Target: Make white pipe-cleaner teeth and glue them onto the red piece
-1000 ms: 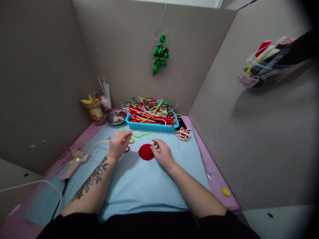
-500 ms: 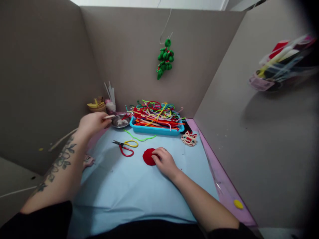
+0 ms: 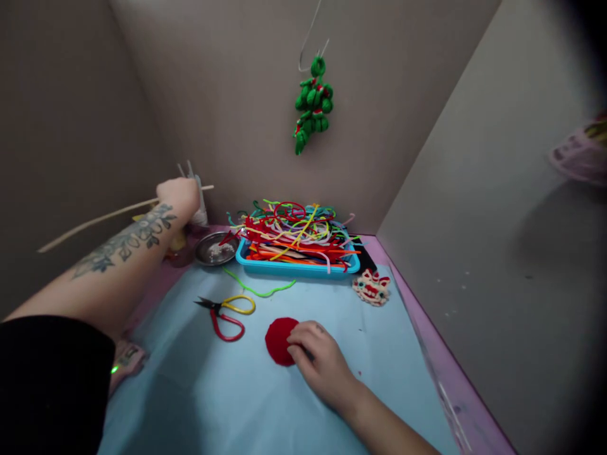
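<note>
- Lying on the cloth (image 3: 241, 392), the disc (image 3: 277, 342) sits at six o'clock from the tray (image 3: 294, 271); likely light, soft: take its rim.
- Your right hand (image 3: 321, 360) touches its three o'clock edge; pinching or resting, can't tell.
- Your left hand (image 3: 179, 196), eleven o'clock, is closed around the strip (image 3: 99, 218), probably bendy.

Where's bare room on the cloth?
Widest: near cloth, in front of scissors and red disc, left of right hand. Smaller: between that hand and the cloth's right edge, bar specks. Crowded: back, with bowl, green strip, tray.
</note>
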A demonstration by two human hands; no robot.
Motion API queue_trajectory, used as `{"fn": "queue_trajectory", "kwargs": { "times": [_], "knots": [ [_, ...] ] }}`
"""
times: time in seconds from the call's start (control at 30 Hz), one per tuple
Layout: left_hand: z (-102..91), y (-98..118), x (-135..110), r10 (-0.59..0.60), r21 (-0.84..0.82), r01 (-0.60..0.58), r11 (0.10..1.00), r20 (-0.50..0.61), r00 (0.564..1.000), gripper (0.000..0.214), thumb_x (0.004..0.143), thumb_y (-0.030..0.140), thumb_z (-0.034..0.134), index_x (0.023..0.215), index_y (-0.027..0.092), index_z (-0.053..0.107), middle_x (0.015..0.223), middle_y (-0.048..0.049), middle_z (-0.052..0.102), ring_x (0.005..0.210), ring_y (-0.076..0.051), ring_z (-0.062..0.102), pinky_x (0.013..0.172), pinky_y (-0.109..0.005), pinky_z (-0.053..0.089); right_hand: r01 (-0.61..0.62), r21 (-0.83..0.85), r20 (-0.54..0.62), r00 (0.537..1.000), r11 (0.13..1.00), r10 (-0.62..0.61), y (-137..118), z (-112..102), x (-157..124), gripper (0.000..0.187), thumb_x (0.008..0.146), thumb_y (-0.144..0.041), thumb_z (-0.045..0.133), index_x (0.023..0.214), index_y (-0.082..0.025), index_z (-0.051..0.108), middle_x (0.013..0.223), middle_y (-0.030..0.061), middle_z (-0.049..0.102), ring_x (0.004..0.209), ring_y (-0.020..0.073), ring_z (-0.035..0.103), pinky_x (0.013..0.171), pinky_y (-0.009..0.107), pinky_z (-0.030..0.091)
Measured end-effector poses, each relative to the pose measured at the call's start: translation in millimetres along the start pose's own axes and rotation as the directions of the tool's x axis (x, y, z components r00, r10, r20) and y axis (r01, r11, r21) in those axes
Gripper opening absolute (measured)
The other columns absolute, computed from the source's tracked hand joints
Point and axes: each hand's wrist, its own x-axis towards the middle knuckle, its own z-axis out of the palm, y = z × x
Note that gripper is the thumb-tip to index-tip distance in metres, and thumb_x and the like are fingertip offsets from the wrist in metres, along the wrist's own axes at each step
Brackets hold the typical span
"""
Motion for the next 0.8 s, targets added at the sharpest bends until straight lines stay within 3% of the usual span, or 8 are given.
{"fn": "queue_trajectory", "kwargs": {
  "times": [0.13, 0.33, 0.43, 0.5, 0.57, 0.63, 0.73, 0.8],
  "knots": [
    [10.1, 0.4, 49.9, 0.045, -0.02, -0.05, 0.999, -0.198, 0.979, 0.023, 0.083, 0.015, 0.053, 0.094, -0.003, 0.061, 0.111, -0.023, 0.064, 0.091, -0.016, 0.059, 0.082, -0.046, 0.046, 0.016, 0.012, 0.022, 1.0, 1.0, -0.016, 1.4, 1.3, 0.8, 0.019, 0.081, -0.007, 0.055, 0.091, -0.021, 0.063, 0.089, 0.0041, 0.064, 0.088, 0.0162, 0.058, 0.08, 0.029, 0.048],
    [33.9, -7.9, 72.5, 0.039, -0.013, -0.04, 0.999, -0.06, 0.997, 0.011, 0.074, 0.006, 0.058, 0.074, -0.004, 0.063, 0.076, -0.0179, 0.07, 0.082, -0.019, 0.059, 0.074, -0.05, 0.047, 0.021, 0.029, 0.023, 1.0, 0.999, -0.022, 9.3, 0.0, 2.8, 0.023, 0.077, -0.005, 0.055, 0.092, -0.021, 0.062, 0.089, 0.0046, 0.064, 0.083, 0.0158, 0.058, 0.075, 0.028, 0.049],
    [22.1, -8.9, 71.1, 0.023, -0.008, -0.023, 1.0, -0.071, 0.997, 0.017, 0.076, 0.01, 0.059, 0.08, -0.006, 0.061, 0.088, -0.0215, 0.069, 0.089, -0.019, 0.057, 0.077, -0.05, 0.046, 0.007, 0.032, 0.021, 1.0, 0.999, -0.007, 10.9, -0.3, 3.3, 0.021, 0.078, -0.005, 0.054, 0.09, -0.02, 0.062, 0.088, 0.0047, 0.063, 0.084, 0.0156, 0.058, 0.075, 0.028, 0.049],
    [-3.9, -4.4, 66.9, -0.004, -0.007, 0.003, 1.0, -0.135, 0.991, 0.025, 0.081, 0.016, 0.057, 0.086, -0.009, 0.058, 0.101, -0.0257, 0.065, 0.098, -0.021, 0.055, 0.08, -0.051, 0.044, -0.002, 0.029, 0.014, 1.0, 1.0, 0.001, 11.1, 0.4, 3.2, 0.02, 0.079, -0.006, 0.053, 0.089, -0.021, 0.063, 0.087, 0.0046, 0.063, 0.084, 0.0155, 0.058, 0.075, 0.028, 0.05],
    [-42.6, 7.3, 55.5, -0.004, -0.038, -0.009, 0.999, -0.321, 0.947, 0.037, 0.091, 0.024, 0.043, 0.09, -0.011, 0.056, 0.106, -0.0224, 0.063, 0.106, -0.024, 0.054, 0.083, -0.049, 0.041, -0.006, 0.026, 0.004, 1.0, 1.0, 0.006, 10.8, 0.9, 3.4, 0.019, 0.08, -0.007, 0.053, 0.088, -0.021, 0.063, 0.086, 0.0044, 0.064, 0.084, 0.0155, 0.059, 0.076, 0.029, 0.05],
    [-84.6, 26.4, 31.3, 0.01, -0.052, -0.03, 0.998, -0.356, 0.934, 0.056, 0.095, 0.03, 0.02, 0.091, -0.014, 0.054, 0.103, -0.0158, 0.06, 0.11, -0.03, 0.052, 0.082, -0.051, 0.035, 0.004, 0.007, -0.013, 1.0, 1.0, -0.004, 9.5, -0.3, 5.0, 0.019, 0.082, -0.009, 0.052, 0.089, -0.022, 0.063, 0.087, 0.0044, 0.064, 0.085, 0.0161, 0.059, 0.077, 0.03, 0.051],
    [-126.9, 61.6, -34.8, 0.257, 0.057, -0.265, 0.963, -0.503, 0.825, 0.046, 0.09, 0.034, 0.032, 0.104, 0.002, 0.061, 0.092, -0.0079, 0.059, 0.104, -0.037, 0.058, 0.075, -0.055, 0.04, 0.04, -0.121, -0.131, 0.99, 0.992, -0.056, 2.1, -8.2, 11.2, 0.028, 0.083, -0.013, 0.052, 0.107, -0.024, 0.06, 0.104, 0.0084, 0.062, 0.1, 0.0217, 0.058, 0.087, 0.04, 0.05],
    [-130.1, 83.4, -93.4, 0.425, 0.102, -0.435, 0.895, -0.493, 0.759, 0.038, 0.09, 0.03, 0.033, 0.095, 0.011, 0.064, 0.082, -0.0064, 0.058, 0.094, -0.031, 0.063, 0.072, -0.045, 0.046, 0.045, -0.263, -0.281, 0.952, 0.964, -0.121, -7.8, -16.5, 16.3, 0.046, 0.084, -0.018, 0.053, 0.129, -0.024, 0.046, 0.128, 0.0139, 0.05, 0.122, 0.03, 0.046, 0.099, 0.053, 0.041]
  ]
}}
